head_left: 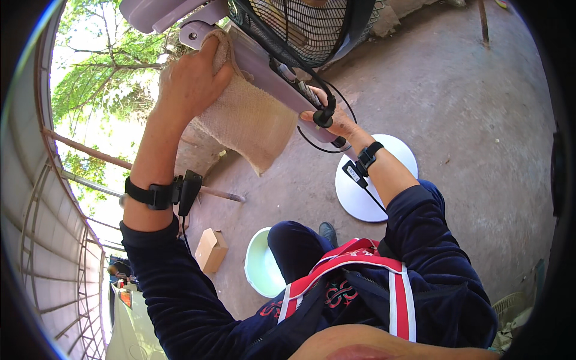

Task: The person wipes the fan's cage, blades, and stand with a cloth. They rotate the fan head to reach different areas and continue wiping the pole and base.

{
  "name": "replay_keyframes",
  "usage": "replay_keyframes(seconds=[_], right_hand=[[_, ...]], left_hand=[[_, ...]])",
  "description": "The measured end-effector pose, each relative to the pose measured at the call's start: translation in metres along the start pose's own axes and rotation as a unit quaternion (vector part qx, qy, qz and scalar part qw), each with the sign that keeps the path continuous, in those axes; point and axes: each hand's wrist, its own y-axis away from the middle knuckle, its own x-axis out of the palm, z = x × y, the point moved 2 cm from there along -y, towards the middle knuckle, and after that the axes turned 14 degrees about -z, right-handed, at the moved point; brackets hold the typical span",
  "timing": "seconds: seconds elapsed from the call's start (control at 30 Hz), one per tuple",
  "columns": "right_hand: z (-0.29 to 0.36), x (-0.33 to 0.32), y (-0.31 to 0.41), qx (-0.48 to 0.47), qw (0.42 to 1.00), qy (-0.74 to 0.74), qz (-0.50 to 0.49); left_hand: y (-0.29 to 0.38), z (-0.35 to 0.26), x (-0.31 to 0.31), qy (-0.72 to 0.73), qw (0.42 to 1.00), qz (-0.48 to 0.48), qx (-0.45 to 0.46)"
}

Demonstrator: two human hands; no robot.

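A pedestal fan with a pale lilac column and a dark wire grille stands tilted across the top of the view. My left hand grips a beige towel against the upper column, just below the motor housing. Most of the towel hangs loose below the fingers. Lower down, my right hand is wrapped around the column by its control panel, partly hidden behind a black cable. The fan's round white base rests on the floor beyond my right wrist.
On the concrete floor are a pale green basin beside my knee and a cardboard box. A rusty pole stands left of centre. A light-coloured vehicle is at lower left.
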Motion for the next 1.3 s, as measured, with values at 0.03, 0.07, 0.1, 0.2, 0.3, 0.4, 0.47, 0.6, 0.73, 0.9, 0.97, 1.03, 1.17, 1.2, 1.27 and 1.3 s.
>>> replay_keyframes(seconds=[0.03,0.07,0.1,0.2,0.3,0.4,0.47,0.6,0.73,0.9,0.97,1.03,1.17,1.2,1.27,1.3], right_hand=[[0.0,0.0,0.001,0.011,1.0,-0.02,0.009],[0.002,0.001,0.0,0.014,0.999,-0.036,0.007],[0.004,0.002,-0.001,0.016,0.999,-0.05,0.004],[0.013,-0.002,0.003,0.009,1.0,0.019,0.007],[0.015,-0.007,0.005,0.047,0.998,0.032,0.016],[0.008,-0.005,0.002,0.0,1.0,-0.014,-0.005],[-0.003,-0.002,-0.001,-0.011,0.999,-0.042,-0.008],[-0.018,0.002,-0.003,0.011,0.993,-0.115,0.017],[-0.011,-0.004,0.004,0.002,0.999,-0.054,-0.003],[0.002,-0.004,0.005,0.02,0.999,-0.05,0.002],[0.0,-0.003,0.003,0.019,0.998,-0.056,-0.007],[-0.005,-0.002,0.003,0.066,0.994,-0.084,-0.003],[-0.006,-0.003,0.001,-0.025,1.0,0.006,-0.016],[-0.005,-0.003,0.001,-0.023,1.0,-0.005,-0.006],[-0.003,-0.001,0.001,0.018,0.999,-0.037,0.021],[-0.001,0.0,0.001,0.019,0.999,-0.043,0.013]], left_hand=[[0.005,0.001,0.002,0.022,1.0,-0.019,-0.002],[0.007,0.0,0.003,0.023,0.998,-0.055,0.019],[0.008,-0.003,0.005,0.026,0.996,-0.084,0.032],[0.002,-0.011,0.01,-0.024,0.996,-0.08,0.042],[-0.015,-0.026,0.017,-0.089,0.994,-0.016,0.065],[-0.025,-0.042,0.021,-0.083,0.99,-0.037,0.111],[-0.022,-0.055,0.028,-0.082,0.99,0.003,0.117],[-0.005,-0.088,0.048,-0.093,0.988,0.112,0.044],[-0.011,-0.074,0.031,-0.091,0.991,0.094,0.019],[-0.037,-0.037,0.003,-0.125,0.991,0.021,0.045],[-0.037,-0.037,0.009,-0.152,0.987,0.011,0.05],[-0.031,-0.046,0.022,-0.18,0.982,0.007,0.052],[-0.016,-0.065,0.04,-0.148,0.988,0.009,0.042],[-0.006,-0.072,0.045,-0.144,0.987,0.046,0.058],[0.009,-0.083,0.052,-0.121,0.989,0.054,0.067],[0.013,-0.083,0.053,-0.113,0.991,0.034,0.059]])
